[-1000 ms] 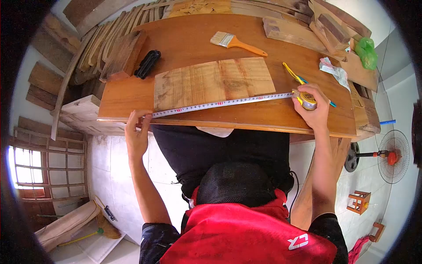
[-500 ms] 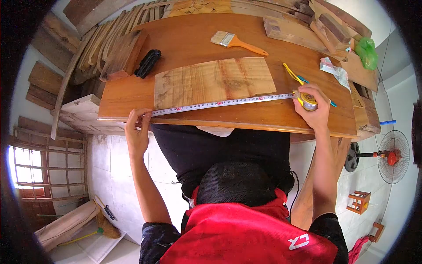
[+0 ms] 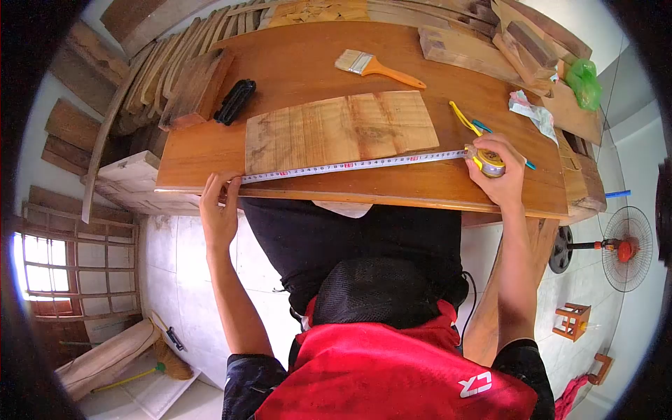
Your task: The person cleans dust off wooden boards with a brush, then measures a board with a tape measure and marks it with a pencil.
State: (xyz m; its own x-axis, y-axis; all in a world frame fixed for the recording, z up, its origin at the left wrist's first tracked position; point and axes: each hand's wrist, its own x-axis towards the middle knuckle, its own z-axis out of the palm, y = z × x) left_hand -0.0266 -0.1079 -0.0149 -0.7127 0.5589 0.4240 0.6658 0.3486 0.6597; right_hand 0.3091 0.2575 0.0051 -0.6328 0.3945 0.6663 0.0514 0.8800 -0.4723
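A wooden board (image 3: 339,129) lies flat on the brown table (image 3: 294,59). Along its near edge stretches the pulled-out blade of a tape measure (image 3: 488,162), printed side up. My left hand (image 3: 220,206) pinches the blade's end close to the board's near left corner. The yellow tape case sits in my right hand (image 3: 500,171), fingers wrapped round it, just right of the board. Beyond the case are a yellow strap (image 3: 463,116) and a teal pen-like item (image 3: 481,126), partly hidden by that hand.
A paintbrush (image 3: 378,68) lies behind the board, and a black object (image 3: 235,101) is to its left. Wood blocks (image 3: 476,57) and a crumpled wrapper (image 3: 533,112) are at the right, with a green plastic bag (image 3: 583,84). Planks (image 3: 164,66) are stacked at left; a fan (image 3: 625,250) stands right.
The tape's right end and my right hand have shifted very slightly. My left hand stays at the same spot, still pinching the blade.
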